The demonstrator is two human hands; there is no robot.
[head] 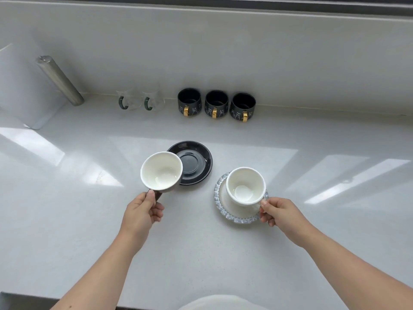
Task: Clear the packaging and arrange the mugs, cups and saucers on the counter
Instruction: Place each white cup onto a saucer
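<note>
The dark cup [161,172], white inside, hangs just left of the black saucer [194,163], its rim overlapping the saucer's edge; the left hand [143,212] is closed on its handle, which suggests it is meant for that matching saucer. The white cup [245,186] appears to sit on the glass saucer [223,199], the right hand [279,210] pinching its handle, probably to seat or turn it. Three black mugs [216,104] and two glass cups [139,100] line the back of the worktop [67,220], handles forward, leaving the front free for the saucer pairs; no packaging is visible.
</note>
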